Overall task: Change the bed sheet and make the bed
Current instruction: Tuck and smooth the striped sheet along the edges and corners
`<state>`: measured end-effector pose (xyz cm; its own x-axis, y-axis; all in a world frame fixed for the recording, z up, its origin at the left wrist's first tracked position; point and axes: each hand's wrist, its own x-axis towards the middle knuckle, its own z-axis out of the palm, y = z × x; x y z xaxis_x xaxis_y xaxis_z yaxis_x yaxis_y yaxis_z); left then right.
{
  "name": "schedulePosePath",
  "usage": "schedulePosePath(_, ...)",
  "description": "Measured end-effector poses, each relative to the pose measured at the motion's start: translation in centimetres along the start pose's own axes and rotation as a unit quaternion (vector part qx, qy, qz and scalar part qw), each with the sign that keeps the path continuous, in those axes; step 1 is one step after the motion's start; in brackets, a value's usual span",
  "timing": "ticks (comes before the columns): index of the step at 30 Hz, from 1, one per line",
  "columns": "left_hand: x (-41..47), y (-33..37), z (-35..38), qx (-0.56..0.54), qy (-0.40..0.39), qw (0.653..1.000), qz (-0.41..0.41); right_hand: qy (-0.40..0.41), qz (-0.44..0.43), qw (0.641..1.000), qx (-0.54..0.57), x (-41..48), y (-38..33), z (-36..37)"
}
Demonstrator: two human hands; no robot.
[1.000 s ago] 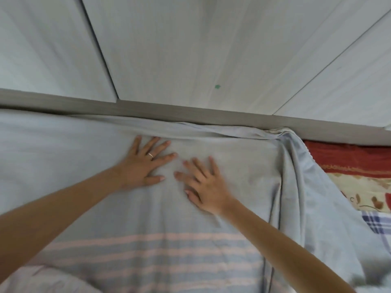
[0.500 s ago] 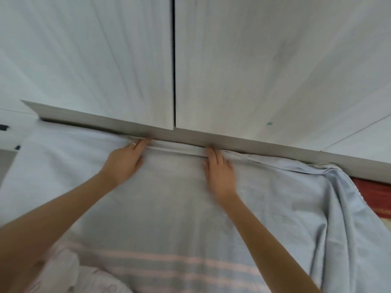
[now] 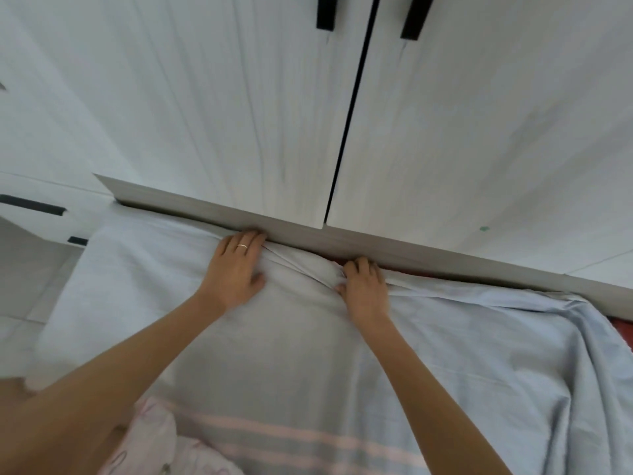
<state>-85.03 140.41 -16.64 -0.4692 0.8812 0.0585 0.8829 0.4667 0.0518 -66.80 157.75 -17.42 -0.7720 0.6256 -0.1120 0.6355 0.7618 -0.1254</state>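
A pale blue-grey bed sheet (image 3: 291, 358) with pink stripes near me covers the mattress up to the grey plinth (image 3: 428, 255) of the wardrobe. My left hand (image 3: 236, 269), wearing a ring, lies flat on the sheet with its fingertips pushed into the gap at the plinth. My right hand (image 3: 364, 289) is bunched on a fold of the sheet's edge right by the plinth. Between the two hands the sheet humps up in wrinkles. To the right the sheet lies loose and rumpled (image 3: 548, 337).
White wardrobe doors (image 3: 239, 114) with black handles (image 3: 327, 12) rise straight behind the bed. A red patterned cover (image 3: 621, 329) shows at the right edge. A pink printed cloth (image 3: 157, 447) lies at the bottom left. White drawers (image 3: 41, 214) stand at the left.
The view has swung left along the bed. My hands went from flat on the sheet to its far edge at the plinth; my right hand now clutches a fold.
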Motion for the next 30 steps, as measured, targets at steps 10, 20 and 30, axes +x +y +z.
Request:
schedulePosePath(10,1.4,-1.4,-1.2,0.019,-0.085,0.996,0.035,-0.237,-0.02,0.97,0.039,3.7,1.5,-3.0)
schedulePosePath(20,0.5,-2.5,-2.7,-0.143,0.087,0.983,0.076,-0.279,-0.018,0.948,0.154,3.9,2.9,-6.1)
schedulePosePath(30,-1.6,-3.6,-3.2,-0.097,0.156,0.97,0.161,-0.325,0.177,0.875,0.312,4.2,2.4,-7.2)
